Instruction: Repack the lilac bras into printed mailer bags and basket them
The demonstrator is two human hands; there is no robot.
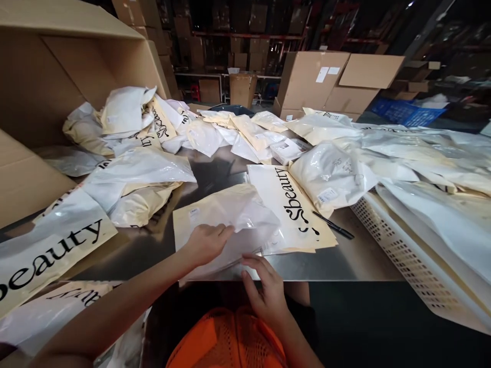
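Note:
A clear-and-cream plastic mailer bag [215,214] lies in front of me on the metal table, with a small white label near its upper left corner. My left hand [209,243] rests over it, fingers closed together on its plastic. At the bag's near edge is my right hand [265,286], thumb and fingers apart, fingertips by the bag's lower corner. Beside the bag, to the right, lies a stack of flat printed mailers [287,209] with black "beauty" lettering. A black pen [333,225] lies at the stack's right side.
An open cardboard box [72,66] spills filled mailers on the left. Packed mailers [138,168] pile across the back. To the right stands a white plastic basket [406,260] holding more mailers. Large cartons [314,82] and a blue crate [410,112] stand beyond the table [326,266].

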